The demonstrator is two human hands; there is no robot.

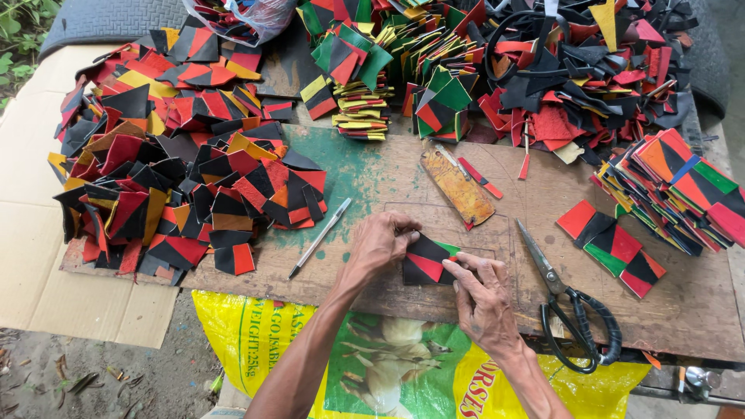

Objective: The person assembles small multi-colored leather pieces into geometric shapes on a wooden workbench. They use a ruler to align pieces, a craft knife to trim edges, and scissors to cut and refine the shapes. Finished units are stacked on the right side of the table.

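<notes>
Pressing down on a small patchwork piece (426, 260) of black, red and green, both hands work at the middle of a worn wooden board (683, 306). The left hand (378, 244) has its fingers curled narrow over the piece's left edge, pinching it against the board, and the right hand (483, 299) lies flatter, fingertips spread lightly along the lower right edge. The piece sits flat on the board between the two hands, touching both.

Just left of the left hand lies a slim pen (320, 238), slanted, apart from the fingers. To the right of the right hand a pair of black-handled scissors (570, 310) rests near the board's front edge with the blades together, pointing up and to the left. Above the hands lies a rusty, yellowish flat tool (458, 186), with a thin red strip (479, 178) beside it.

A big loose heap of cut pieces (178, 171) in black, red and orange covers the left side of the board. Neater stacks with green and yellow (357, 70) stand at the top, a tangle of red and black scraps (574, 77) fills the upper right, and another stack (683, 190) sits at the right edge with a few joined pieces (617, 248) spread in front of it. A yellow printed sack (256, 334) hangs below the board
</notes>
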